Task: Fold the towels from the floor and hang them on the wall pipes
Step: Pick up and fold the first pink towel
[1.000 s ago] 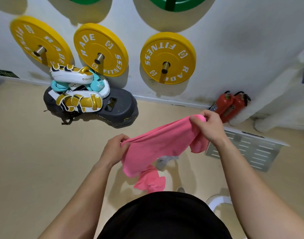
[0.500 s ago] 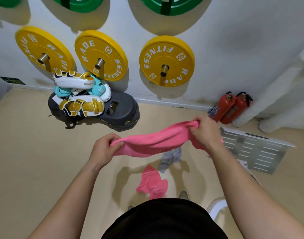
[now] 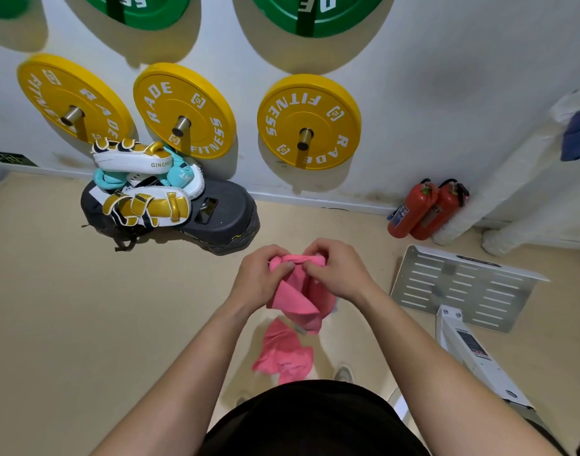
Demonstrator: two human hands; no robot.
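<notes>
The left hand (image 3: 260, 274) and right hand (image 3: 339, 274) were closed side by side on the top edge of a pink towel (image 3: 298, 299), which hung doubled between them. A second pink towel (image 3: 283, 355) lay crumpled on the beige floor (image 3: 84, 324) below. Yellow weight plates (image 3: 310, 121) on wall pegs read "RADE FITNESS".

The beige floor (image 3: 84, 307) carries a crumpled pink towel (image 3: 283, 355), a dark pad (image 3: 226, 218) stacked with boxing mitts (image 3: 143, 182), 2 red fire extinguishers (image 3: 423, 209) by the wall, and a slotted white metal plate (image 3: 463, 287).
</notes>
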